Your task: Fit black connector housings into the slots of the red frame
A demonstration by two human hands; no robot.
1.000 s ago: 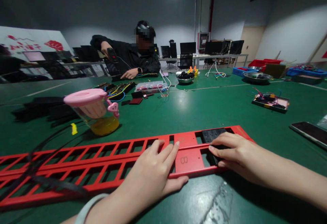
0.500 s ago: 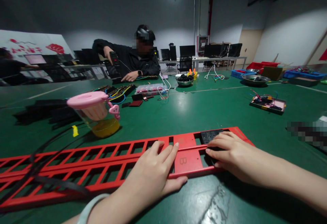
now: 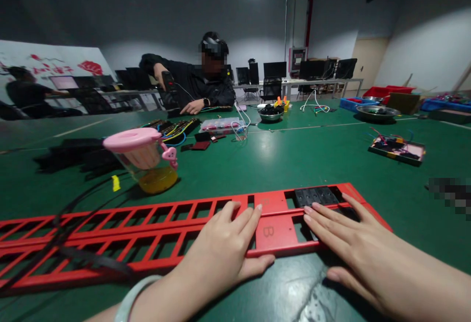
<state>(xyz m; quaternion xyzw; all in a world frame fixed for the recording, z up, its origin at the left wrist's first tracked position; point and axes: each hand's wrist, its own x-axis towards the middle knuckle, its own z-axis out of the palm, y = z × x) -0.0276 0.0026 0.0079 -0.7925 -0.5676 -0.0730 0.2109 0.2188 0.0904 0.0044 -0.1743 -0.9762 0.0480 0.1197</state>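
Two long red slotted frames (image 3: 274, 234) lie side by side on the green table, with the letter B marked on the nearer one. My left hand (image 3: 230, 236) holds the frames down near the lettered part, fingers over the top and thumb along the near edge. A black block with small holes (image 3: 316, 196) sits in the far frame's right-end opening. My right hand (image 3: 355, 243) is open, its fingers stretched flat over the near frame's right end. Beneath those fingers, a second black piece (image 3: 348, 211) shows only in part.
Black straps (image 3: 88, 258) cross the frames at left. Behind them stands a pink-lidded jug (image 3: 142, 160) of yellow liquid. A tray of wires (image 3: 397, 149) is at right, a metal bowl of black parts (image 3: 271, 113) farther back. Across the table a person (image 3: 206, 82) holds a dark device.
My right hand has spread out flat, its thumb coming away from the frame toward me. My left hand keeps its place. The view has shifted slightly.
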